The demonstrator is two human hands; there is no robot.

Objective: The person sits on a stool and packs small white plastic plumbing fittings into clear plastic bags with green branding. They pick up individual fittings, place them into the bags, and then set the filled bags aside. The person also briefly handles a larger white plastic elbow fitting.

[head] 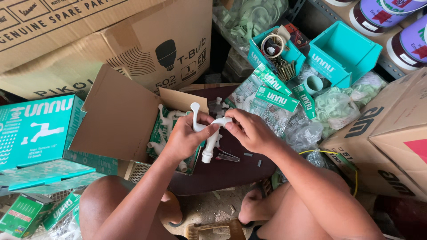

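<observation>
The left hand (184, 138) is gripping a white plastic tap (209, 133) around its body, long axis running near-far; the right hand (249, 129) is pinching its spout end, seemingly, just right of that grip.

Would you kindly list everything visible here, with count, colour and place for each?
plastic tap: one, white, held in both hands at centre
open carton: one, brown, left of centre, more white taps inside
teal boxes: several, teal and white, stacked at far left
large cartons: two at least, brown, top left
small bins: two, teal, top right
bagged fittings: several clear bags, pale green contents, right of centre
paint cans: three or so, purple and white, top right shelf
side carton: one, brown, right edge
left hand: grips the tap body
right hand: pinches the tap spout end
</observation>
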